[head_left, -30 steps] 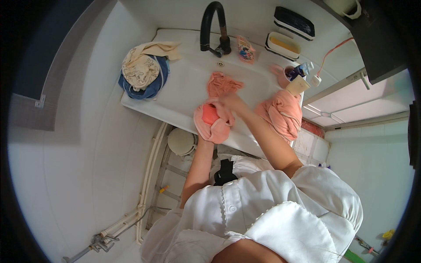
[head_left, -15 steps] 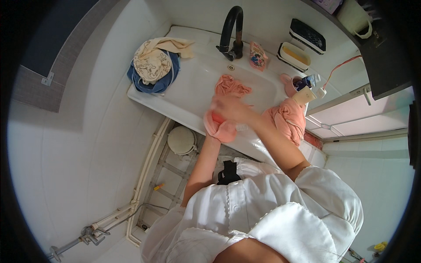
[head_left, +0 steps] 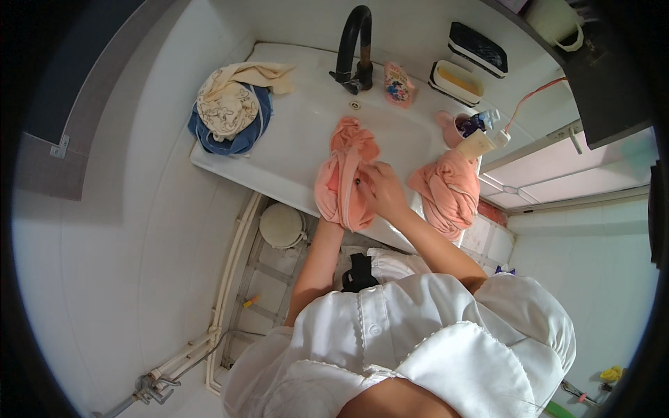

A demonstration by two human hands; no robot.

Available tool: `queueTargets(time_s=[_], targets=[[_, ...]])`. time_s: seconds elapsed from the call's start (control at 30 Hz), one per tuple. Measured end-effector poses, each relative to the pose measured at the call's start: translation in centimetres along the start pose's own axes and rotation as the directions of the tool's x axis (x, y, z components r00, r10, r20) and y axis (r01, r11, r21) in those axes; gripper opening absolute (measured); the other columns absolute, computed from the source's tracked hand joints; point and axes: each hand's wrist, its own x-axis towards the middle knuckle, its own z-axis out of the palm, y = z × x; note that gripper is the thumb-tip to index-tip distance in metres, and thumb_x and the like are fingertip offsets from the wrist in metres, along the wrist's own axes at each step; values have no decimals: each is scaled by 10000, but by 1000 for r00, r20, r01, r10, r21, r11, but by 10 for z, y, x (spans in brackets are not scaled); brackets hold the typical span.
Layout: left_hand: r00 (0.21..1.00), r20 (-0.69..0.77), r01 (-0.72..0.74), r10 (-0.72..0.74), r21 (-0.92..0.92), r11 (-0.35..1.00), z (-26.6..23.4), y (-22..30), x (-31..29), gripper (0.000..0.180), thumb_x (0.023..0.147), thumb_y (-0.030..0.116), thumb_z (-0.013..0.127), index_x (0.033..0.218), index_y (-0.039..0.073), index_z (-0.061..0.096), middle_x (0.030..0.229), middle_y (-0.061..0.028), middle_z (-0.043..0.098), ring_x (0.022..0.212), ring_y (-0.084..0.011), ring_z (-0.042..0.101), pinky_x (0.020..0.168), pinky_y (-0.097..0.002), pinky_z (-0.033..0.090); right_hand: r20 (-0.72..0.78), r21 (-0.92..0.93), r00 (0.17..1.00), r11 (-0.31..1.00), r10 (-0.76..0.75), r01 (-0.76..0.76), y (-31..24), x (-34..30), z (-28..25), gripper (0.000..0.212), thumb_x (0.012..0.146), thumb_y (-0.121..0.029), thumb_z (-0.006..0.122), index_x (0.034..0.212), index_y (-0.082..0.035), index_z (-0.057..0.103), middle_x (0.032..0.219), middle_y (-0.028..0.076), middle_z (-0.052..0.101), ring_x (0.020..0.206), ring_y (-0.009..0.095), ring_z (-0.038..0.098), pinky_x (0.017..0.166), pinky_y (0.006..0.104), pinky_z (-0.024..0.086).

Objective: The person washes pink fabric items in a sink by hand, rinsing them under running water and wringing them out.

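Hands are working a wet salmon-pink cloth (head_left: 346, 174) over the front rim of the white ceramic washbasin (head_left: 293, 150). The right hand (head_left: 380, 189) is pinching a fold of that cloth, fingers closed on it near the middle. The left hand (head_left: 333, 209) is mostly hidden beneath the hanging part; it seems to be gripping the cloth from below, though the view does not show its fingers clearly. Compared with half a second ago, the cloth is now drawn out longer, one end lying in the basin and the other draping over the front edge, where before it was bunched into a smaller lump between the hands. The right hand is sitting higher on the fabric than before.

A second twisted pink cloth (head_left: 447, 191) is lying on the basin's right rim, apart from the hands and unchanged. A cream patterned cloth over a blue garment (head_left: 230, 111) is resting at the left corner. The black curved tap (head_left: 354, 45) is standing behind the basin, with a pink cup holding toothbrushes (head_left: 463, 127) to its right.
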Motion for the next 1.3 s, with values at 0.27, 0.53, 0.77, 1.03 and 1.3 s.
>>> queueTargets(time_s=[0.27, 0.53, 0.77, 1.03, 1.3], targets=[[895, 267, 437, -357, -686, 582, 29, 33, 5, 369, 869, 234, 412, 1182, 38, 399, 1189, -85, 425, 1069, -211, 435, 908, -298, 354, 65, -58, 997, 998, 40, -36, -4, 36, 32, 415, 767, -212, 480, 1100, 34, 466, 1085, 227, 481, 1010, 349, 460, 869, 424, 349], [968, 163, 217, -193, -146, 965, -4, 14, -8, 422, 887, 284, 355, 1250, 70, 329, 1265, -83, 363, 1138, -211, 372, 960, -328, 309, 450, 133, 885, 970, 122, -202, 2, 41, 21, 543, 778, -304, 478, 1160, 69, 378, 1135, 248, 436, 1016, 364, 447, 880, 418, 338], [974, 53, 228, -221, -241, 943, 4, 34, -2, 421, 869, 282, 385, 1232, 73, 334, 1230, -73, 382, 1124, -200, 372, 956, -312, 297, 128, -147, 986, 982, -105, 123, -10, 17, 29, 626, 760, -322, 495, 1187, 102, 319, 1212, 268, 365, 1122, 376, 362, 947, 406, 287], [990, 130, 1, -45, 323, 946, 10, 47, 7, 444, 842, 283, 431, 1220, 70, 337, 1155, -63, 436, 1053, -188, 428, 907, -289, 338, 257, 90, 965, 993, 51, -76, -2, 63, 47, 653, 794, -374, 445, 1195, 121, 300, 1244, 284, 323, 1180, 393, 295, 974, 437, 240], [886, 460, 227, 57, -538, 812, -5, 21, 4, 433, 861, 266, 374, 1233, 54, 308, 1189, -97, 418, 1081, -203, 419, 926, -320, 333, -121, 58, 990, 996, -65, 73, -27, 30, 72, 340, 816, -256, 410, 951, 53, 455, 824, 236, 474, 750, 356, 459, 655, 421, 358]])
